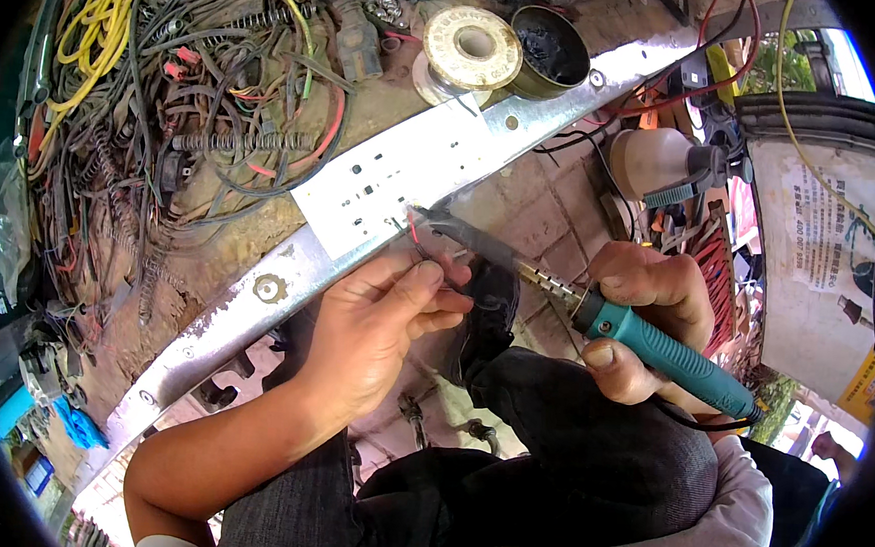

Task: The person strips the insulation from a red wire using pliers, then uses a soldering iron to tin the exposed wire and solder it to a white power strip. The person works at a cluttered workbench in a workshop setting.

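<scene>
A teal-handled soldering iron (668,358) is gripped in my right hand (656,297), its dark tip slanting up and left to the near edge of a white circuit board (403,176). Small black components dot the board, which lies across the bench's metal edge. My left hand (385,310) pinches a thin red and black wire (415,234) just below the board. The wire's upper end meets the board's edge beside the iron's tip. Whether the tip touches the wire or the board, I cannot tell.
A solder spool (471,45) and a round tin (551,52) with dark contents stand behind the board. Tangled cables (207,109) cover the bench's left side, with a yellow cable coil (102,27) among them. Right of the bench sits a pale bottle (654,166) with a dark cap.
</scene>
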A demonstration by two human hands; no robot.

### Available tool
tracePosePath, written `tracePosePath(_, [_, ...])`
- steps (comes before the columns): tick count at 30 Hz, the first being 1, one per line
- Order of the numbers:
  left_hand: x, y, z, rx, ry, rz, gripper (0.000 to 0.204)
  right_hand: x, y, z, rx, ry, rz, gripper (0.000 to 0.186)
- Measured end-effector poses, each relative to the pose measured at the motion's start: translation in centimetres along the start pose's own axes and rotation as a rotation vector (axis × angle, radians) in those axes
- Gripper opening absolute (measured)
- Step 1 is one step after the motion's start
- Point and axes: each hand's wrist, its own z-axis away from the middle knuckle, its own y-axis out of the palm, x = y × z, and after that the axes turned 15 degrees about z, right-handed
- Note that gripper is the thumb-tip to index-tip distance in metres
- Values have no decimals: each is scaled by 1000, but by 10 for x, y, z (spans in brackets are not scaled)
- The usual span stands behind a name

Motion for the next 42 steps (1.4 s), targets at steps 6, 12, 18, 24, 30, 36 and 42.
tracePosePath(6, [-1, 0, 1, -1, -8, 21, 19, 3, 3, 0, -17, -7, 94, 39])
tracePosePath(12, [-1, -1, 0, -1, -19, 23, 20, 1, 3, -2, -13, -48, 114, 37])
tracePosePath(18, [-1, -1, 1, 13, -17, 22, 20, 0, 0, -3, 47, -108, 138, 36])
tracePosePath(24, [-3, 3, 1, 5, -42, 9, 22, 0, -2, -8, 75, -168, 153, 37])
tracePosePath(30, [-2, -1, 1, 15, -28, 17, 23, 3, -2, -14, 128, -201, 179, 34])
tracePosePath(36, [-2, -1, 1, 22, -34, 30, 22, 7, -4, -19, 185, -275, 242, 32])
tracePosePath(42, [-3, 1, 1, 22, -28, 37, 22, 7, -1, -11, 115, -152, 201, 34])
